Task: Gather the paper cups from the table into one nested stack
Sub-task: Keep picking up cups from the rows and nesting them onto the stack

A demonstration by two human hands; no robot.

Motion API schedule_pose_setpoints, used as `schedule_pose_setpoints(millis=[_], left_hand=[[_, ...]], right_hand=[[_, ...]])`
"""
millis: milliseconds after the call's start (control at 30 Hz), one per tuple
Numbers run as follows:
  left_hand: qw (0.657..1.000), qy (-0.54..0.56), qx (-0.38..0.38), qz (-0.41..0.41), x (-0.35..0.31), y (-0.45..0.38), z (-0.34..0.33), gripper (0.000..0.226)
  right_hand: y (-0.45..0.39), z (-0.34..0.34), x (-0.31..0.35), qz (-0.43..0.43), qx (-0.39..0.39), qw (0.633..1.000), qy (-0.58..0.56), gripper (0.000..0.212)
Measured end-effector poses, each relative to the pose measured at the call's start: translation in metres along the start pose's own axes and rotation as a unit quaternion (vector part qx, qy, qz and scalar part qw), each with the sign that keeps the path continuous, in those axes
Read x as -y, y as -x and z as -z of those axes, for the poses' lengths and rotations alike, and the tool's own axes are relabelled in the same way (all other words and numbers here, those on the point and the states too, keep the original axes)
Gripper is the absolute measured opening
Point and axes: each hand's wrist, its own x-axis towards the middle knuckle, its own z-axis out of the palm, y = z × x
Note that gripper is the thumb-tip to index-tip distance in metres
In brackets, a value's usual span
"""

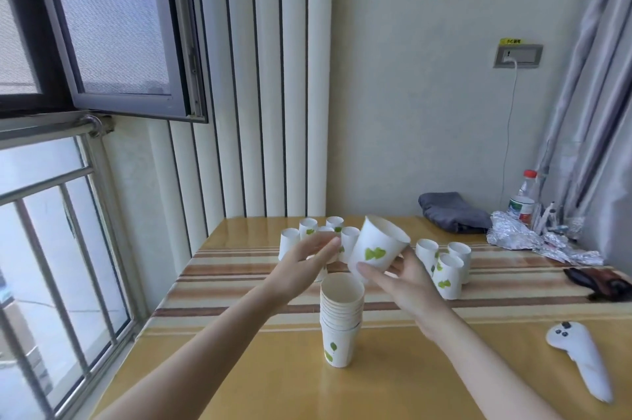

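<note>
A cluster of white paper cups with green leaf prints (309, 231) is standing upside down at the far left of the yellow striped tabletop (239, 368). The left hand (309, 257) is hovering in front of this cluster with fingers extended and spread, gripping nothing. Below and between both hands, a nested stack of white leaf-printed paper cups (340, 320) is standing upright, mouth open. The right hand (403, 277) is gripping a single white paper cup with a green leaf print (378, 248), tilted, just above the stack. Three more inverted white cups (446, 265) are standing right of it. A white handheld controller (579, 358) is lying at the far right.
</note>
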Motion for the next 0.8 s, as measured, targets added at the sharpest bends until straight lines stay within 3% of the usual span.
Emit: schedule_pose_setpoints(millis=[167, 300, 367, 433, 533, 600, 700, 800], left_hand=[[0.997, 0.05, -0.047, 0.038, 0.021, -0.006, 0.012, 0.041], [0.991, 0.071, -0.092, 0.07, 0.043, -0.017, 0.021, 0.037], [0.987, 0.067, -0.115, 0.087, 0.055, -0.029, 0.025, 0.038], [0.985, 0.026, -0.131, 0.112, 0.068, -0.048, 0.028, 0.038], [0.979, -0.089, -0.12, 0.138, 0.084, -0.082, 0.028, 0.038], [0.966, -0.2, -0.086, 0.141, 0.092, -0.106, 0.023, 0.055], [0.931, -0.338, -0.033, 0.133, 0.103, -0.139, 0.014, 0.08], [0.896, -0.425, 0.019, 0.127, 0.116, -0.162, 0.007, 0.084]], right_hand=[[0.001, -0.025, -0.018, 0.007, 0.064, 0.995, 0.08, 0.061], [0.002, -0.005, -0.038, -0.05, 0.117, 0.985, 0.112, 0.114], [-0.002, 0.015, -0.041, -0.072, 0.155, 0.979, 0.115, 0.127], [-0.017, 0.035, -0.04, -0.103, 0.176, 0.973, 0.106, 0.117], [-0.063, 0.057, -0.048, -0.101, 0.062, 0.978, 0.174, 0.072], [-0.1, 0.067, -0.061, -0.075, 0.012, 0.937, 0.342, 0.062], [-0.142, 0.07, -0.077, -0.062, 0.025, 0.832, 0.551, 0.068], [-0.171, 0.063, -0.09, -0.057, 0.047, 0.736, 0.673, 0.074]])
